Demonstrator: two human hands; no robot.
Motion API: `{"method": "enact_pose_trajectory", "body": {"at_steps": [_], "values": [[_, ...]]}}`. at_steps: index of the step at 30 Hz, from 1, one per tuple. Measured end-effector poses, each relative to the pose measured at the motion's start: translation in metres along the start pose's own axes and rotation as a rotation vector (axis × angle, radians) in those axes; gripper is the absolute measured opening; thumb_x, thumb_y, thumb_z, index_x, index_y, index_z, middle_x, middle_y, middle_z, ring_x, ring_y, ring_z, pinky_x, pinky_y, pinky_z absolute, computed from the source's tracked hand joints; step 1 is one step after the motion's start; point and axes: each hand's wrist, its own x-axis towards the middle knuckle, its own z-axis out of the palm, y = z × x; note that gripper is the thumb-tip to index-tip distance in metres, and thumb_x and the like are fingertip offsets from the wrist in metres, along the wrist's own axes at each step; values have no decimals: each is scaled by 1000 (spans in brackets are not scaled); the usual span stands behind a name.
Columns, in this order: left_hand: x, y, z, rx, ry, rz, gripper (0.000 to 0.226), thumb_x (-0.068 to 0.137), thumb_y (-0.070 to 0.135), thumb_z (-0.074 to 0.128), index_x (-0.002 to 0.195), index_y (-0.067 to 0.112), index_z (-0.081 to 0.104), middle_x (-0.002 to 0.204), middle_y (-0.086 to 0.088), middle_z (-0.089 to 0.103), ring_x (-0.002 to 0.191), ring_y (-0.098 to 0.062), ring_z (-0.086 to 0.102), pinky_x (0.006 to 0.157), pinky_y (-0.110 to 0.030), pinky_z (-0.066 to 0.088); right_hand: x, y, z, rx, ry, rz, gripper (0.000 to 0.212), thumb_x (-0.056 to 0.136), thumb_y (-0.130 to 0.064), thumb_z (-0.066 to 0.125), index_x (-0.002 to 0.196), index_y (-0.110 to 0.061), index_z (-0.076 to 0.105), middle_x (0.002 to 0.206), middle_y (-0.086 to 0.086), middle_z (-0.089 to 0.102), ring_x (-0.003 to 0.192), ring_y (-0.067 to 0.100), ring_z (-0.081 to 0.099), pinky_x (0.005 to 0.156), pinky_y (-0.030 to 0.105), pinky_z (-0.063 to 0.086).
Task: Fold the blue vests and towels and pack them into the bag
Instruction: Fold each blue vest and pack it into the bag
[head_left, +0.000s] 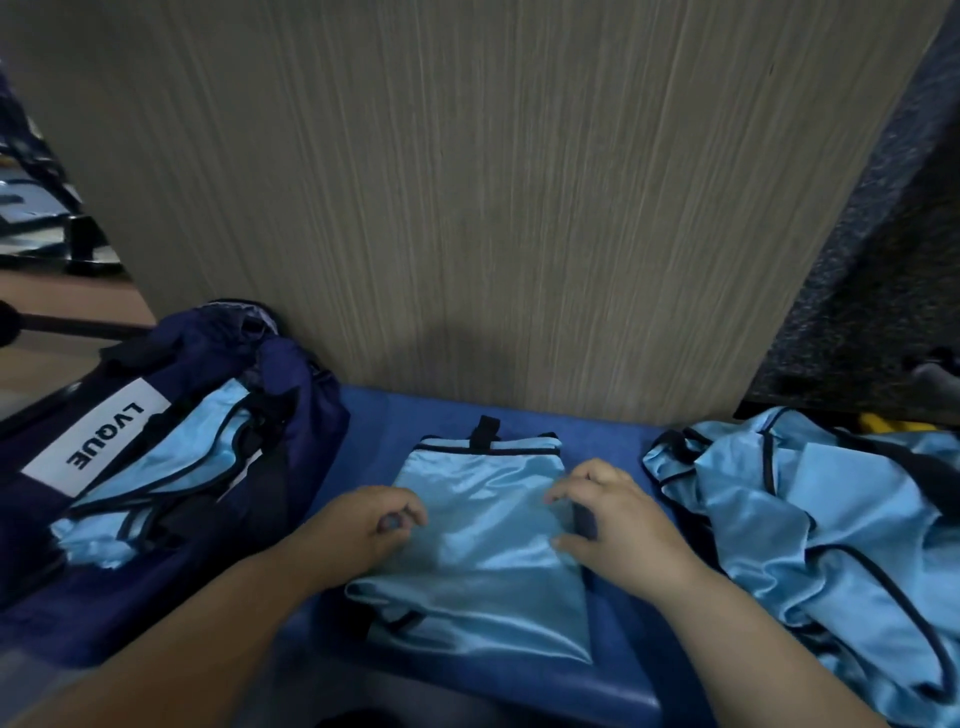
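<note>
One folded vest (483, 551) lies flat on the blue bench (395, 415) straight in front of me, between my two hands. It has one black tab (487, 431) sticking up at its far edge. My left grip (369, 525) sits at the vest's left edge with the fingers curled in and thumb meeting forefinger; I cannot tell whether any cloth is caught between them. My right grip (613, 525) is curled over the vest's right edge, pinching the dark-trimmed fold between fingers and thumb.

To my left one navy bag (291, 384) stands open, with a single white label (96, 434) reading LVQUE. Light blue packed vests (171, 457) lie inside it, but I cannot count them. To my right a loose heap (831, 519) of unfolded blue vests lies crumpled on the bench, too tangled to count. One wood-grain panel (493, 208) rises behind the bench.
</note>
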Motion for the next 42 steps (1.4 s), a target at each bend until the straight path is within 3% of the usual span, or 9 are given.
{"method": "enact_pose_trajectory", "body": {"at_steps": [4,10,14,19,24,28,30,33,42], "values": [[-12,-9,-1,-186,-80,19,50,87,7,69,87,57,67,94,14,69,91,-6,64,79,-12,48,-9,1,9,142,-227,-79,56,75,1,63,81,-54,61,95,-23,61,94,0,55,82,15,43],[-23,-16,-17,-216,-287,33,82,75,-22,41,92,52,71,130,20,56,122,11,47,101,-8,37,-24,2,7,80,-374,-72,74,70,6,59,102,-62,54,126,-26,50,123,0,38,104,8,28],[-31,-17,-20,-118,-435,138,67,80,-6,61,109,55,59,143,26,35,126,26,26,99,2,22,-37,-1,7,92,-397,-73,67,66,-17,66,106,-69,54,133,-30,40,128,-10,28,103,1,18],[-31,-22,-7,-45,-349,193,79,70,17,78,109,74,40,137,31,29,134,8,23,103,0,15,-46,-3,12,40,-389,-99,59,74,-35,83,111,-68,50,136,-38,24,127,-22,13,99,-4,8],[-27,-16,-9,16,-414,203,83,67,23,79,108,78,33,135,38,21,131,4,19,101,0,12,-49,-1,21,75,-219,-79,42,70,-48,80,95,-71,55,127,-38,45,128,-14,32,106,9,25],[-23,-17,-6,-85,-300,196,55,61,61,73,111,64,50,130,26,43,123,7,36,107,-14,29,-43,-4,24,305,13,8,12,78,-54,71,85,-44,71,110,-24,65,108,-1,60,95,16,43],[-20,-16,-5,-214,-218,147,62,62,79,64,111,42,61,120,13,59,110,3,53,98,-19,43,-38,-4,22,437,107,72,43,76,-64,67,79,-21,73,93,-10,70,89,2,64,83,18,46],[-14,-12,-7,-418,-127,4,59,71,64,59,115,25,68,114,7,70,108,-8,64,98,-30,49,-29,-3,22,555,124,174,41,83,-55,64,79,-14,70,71,-1,62,70,7,53,69,27,43],[9,-13,3,-619,170,-261,11,95,33,57,97,30,68,89,12,70,81,-6,62,75,-26,48,-1,-8,32,543,242,356,25,97,-29,57,82,-13,70,74,4,66,72,10,55,65,18,43]]}}
